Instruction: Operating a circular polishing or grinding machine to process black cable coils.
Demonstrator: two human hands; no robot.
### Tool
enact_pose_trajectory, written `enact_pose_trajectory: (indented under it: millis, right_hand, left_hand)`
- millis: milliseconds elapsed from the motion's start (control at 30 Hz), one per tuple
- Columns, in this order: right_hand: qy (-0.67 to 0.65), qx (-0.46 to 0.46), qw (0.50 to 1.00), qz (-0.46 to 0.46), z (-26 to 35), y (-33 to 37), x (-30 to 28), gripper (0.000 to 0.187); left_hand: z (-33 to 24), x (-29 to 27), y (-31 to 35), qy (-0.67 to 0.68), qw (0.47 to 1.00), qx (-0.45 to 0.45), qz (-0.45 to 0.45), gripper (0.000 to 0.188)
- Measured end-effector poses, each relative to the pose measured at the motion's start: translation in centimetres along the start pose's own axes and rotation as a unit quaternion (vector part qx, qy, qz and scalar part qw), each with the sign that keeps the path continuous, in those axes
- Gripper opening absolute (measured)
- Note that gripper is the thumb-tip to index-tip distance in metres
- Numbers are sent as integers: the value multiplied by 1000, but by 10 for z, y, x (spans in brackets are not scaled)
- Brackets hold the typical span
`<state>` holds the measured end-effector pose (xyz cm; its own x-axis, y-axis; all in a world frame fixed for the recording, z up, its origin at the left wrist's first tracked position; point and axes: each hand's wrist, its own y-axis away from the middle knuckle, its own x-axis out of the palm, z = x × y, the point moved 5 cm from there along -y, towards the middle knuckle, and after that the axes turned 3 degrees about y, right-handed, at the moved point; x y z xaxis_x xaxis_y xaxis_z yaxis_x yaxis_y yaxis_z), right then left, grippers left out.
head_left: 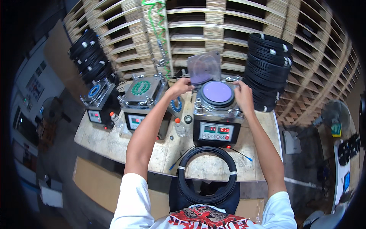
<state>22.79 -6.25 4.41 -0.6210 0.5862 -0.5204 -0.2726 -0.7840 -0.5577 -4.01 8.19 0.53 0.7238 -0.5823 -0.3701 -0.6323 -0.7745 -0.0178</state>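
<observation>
In front of me stands a fiber polishing machine (pixel 216 132) with a lit red display. A round purple polishing pad (pixel 217 92) lies on its dark turntable. My left hand (pixel 181 87) is at the machine's back left, fingers pinched together beside a clear square cover (pixel 206 65) that stands tilted up. A second purple disc (pixel 200 78) shows by that cover. At the back right corner my right hand (pixel 243 95) has its fingers closed near the metal clamp. What either hand holds is hidden.
Two similar machines, one with a green ring plate (pixel 141 88), one with a blue ring (pixel 93 91), stand left. A coiled black cable (pixel 207 149) hangs over the front edge. Bottles with orange caps (pixel 180 128) and cable stacks (pixel 267 68) stand nearby; pallets (pixel 225 23) rise behind.
</observation>
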Motion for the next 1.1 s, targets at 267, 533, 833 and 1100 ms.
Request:
enact_pose_trajectory:
  millis: [267, 533, 833, 1100]
  right_hand:
    - [26, -39, 999, 0, 21, 6, -4, 23]
    - [90, -80, 993, 11, 30, 5, 7, 24]
    - [72, -6, 997, 25, 31, 8, 1, 30]
    - [39, -47, 997, -35, 25, 6, -3, 31]
  left_hand:
    - [-19, -131, -32, -168, 969, 54, -175, 54]
    - [-1, -244, -84, -96, 915, 25, -391, 56]
    - [-63, -221, -52, -34, 931, 88, -354, 40]
    - [-181, -119, 34, 51, 979, 125, -151, 33]
